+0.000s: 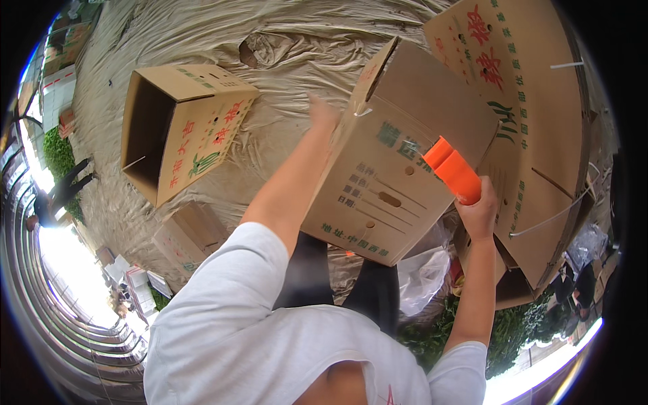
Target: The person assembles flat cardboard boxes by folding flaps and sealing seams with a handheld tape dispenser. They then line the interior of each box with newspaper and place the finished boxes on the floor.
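Firmly, the right hand (479, 210) wraps its fingers around the lower end of an orange tool (451, 169), a block-like piece with a ridged body, whose far end lies over the printed face of a brown carton (405, 148); whether the two touch, I cannot tell. The left hand (325, 116) is stretched forward at the carton's left side, just beside its upper edge, and it is too blurred to tell how far its fingers are spread or whether they meet the cardboard. The carton sits tilted in front of the person, above the dark trousers (378, 290), with green print, ruled lines and small holes on the face turned up. Left of it, well apart, an open carton (209, 128) lies on its side on a wrinkled beige sheet (290, 77), its dark mouth facing left, and a smaller plain-looking box (192, 233) lies nearer the person's left arm. Close on the right stand larger cartons (540, 128) with red and green print and a thin white strap (550, 219). Below the carton is a clear plastic bag (425, 277), and farther right a heap of green produce or leaves (503, 334). At the far left edge, another person (64, 189) in dark clothing appears.
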`<act>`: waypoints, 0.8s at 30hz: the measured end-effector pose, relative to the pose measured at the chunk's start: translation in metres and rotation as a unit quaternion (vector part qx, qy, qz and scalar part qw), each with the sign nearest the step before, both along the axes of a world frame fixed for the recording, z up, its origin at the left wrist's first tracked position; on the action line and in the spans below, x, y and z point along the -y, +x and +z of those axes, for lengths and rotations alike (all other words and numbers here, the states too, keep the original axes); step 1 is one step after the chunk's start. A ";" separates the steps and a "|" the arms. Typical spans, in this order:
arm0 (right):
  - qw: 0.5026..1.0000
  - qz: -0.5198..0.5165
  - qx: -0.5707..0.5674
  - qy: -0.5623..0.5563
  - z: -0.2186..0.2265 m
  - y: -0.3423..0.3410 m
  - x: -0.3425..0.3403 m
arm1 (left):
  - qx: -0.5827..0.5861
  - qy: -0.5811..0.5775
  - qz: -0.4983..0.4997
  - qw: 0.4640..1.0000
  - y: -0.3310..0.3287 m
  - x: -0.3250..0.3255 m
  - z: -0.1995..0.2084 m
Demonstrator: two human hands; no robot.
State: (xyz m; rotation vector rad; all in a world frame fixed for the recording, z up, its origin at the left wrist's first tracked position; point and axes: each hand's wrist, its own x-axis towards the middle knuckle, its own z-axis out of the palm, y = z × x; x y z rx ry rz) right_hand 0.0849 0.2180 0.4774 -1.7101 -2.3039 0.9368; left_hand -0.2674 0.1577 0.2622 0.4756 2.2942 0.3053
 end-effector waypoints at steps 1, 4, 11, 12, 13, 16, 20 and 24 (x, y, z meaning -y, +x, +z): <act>1.000 0.007 0.002 0.003 0.000 0.004 0.001 | 0.049 0.104 0.052 0.992 0.003 -0.001 0.012; 1.000 0.018 0.009 0.019 0.002 0.002 0.003 | 0.215 0.241 0.135 0.937 0.053 -0.036 0.112; 1.000 0.020 -0.012 -0.002 -0.005 0.022 -0.001 | -0.018 0.143 -0.046 0.989 0.081 -0.026 0.107; 1.000 0.029 -0.003 0.002 -0.009 0.034 -0.004 | -0.022 0.095 -0.070 0.993 0.086 -0.037 0.115; 0.999 0.038 0.006 0.007 -0.012 0.050 -0.004 | -0.026 0.047 -0.095 0.994 0.090 -0.043 0.118; 0.997 -0.058 0.022 -0.039 -0.037 0.140 -0.004 | -0.156 0.054 -0.098 0.981 0.077 -0.044 0.098; 0.992 -0.086 0.027 -0.086 -0.035 0.216 0.000 | -0.187 0.110 -0.109 0.970 0.047 -0.040 0.090; 0.990 -0.056 0.092 -0.096 -0.035 0.195 -0.015 | -0.197 0.086 -0.102 0.971 0.039 -0.042 0.086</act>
